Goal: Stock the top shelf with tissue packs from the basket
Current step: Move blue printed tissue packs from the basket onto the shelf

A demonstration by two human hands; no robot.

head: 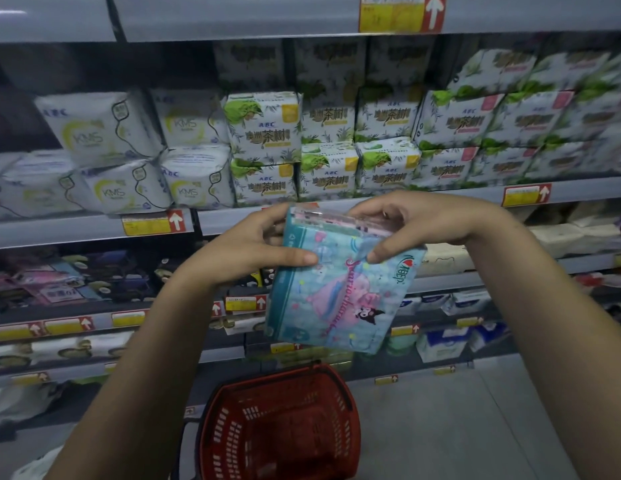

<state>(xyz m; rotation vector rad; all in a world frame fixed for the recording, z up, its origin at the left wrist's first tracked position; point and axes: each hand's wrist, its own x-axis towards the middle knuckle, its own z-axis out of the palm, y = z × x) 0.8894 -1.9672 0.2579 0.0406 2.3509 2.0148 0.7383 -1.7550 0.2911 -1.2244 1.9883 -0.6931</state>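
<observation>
High above the basket, tissue pack pinched at its upper end by left grip and right grip, tilted, lower end unsupported. Could slip from fingertip hold on slick wrap during the reach upward, falling back toward the basket.

**Left arm:** bare forearm, rising from the lower left of the view toward the middle; wrist nearly straight.

**Left hand****:** grips the upper left edge of the tissue pack. The thumb lies across the pack's front and the fingers curl behind it.

**Right arm:** bare forearm, rising from the lower right; wrist bent so the hand turns inward.

**Right hand****:** grips the pack's top right corner. The fingers curl over the top edge and the thumb presses on the front.

**Both hands:** thumb tips near each other but apart.
</observation>
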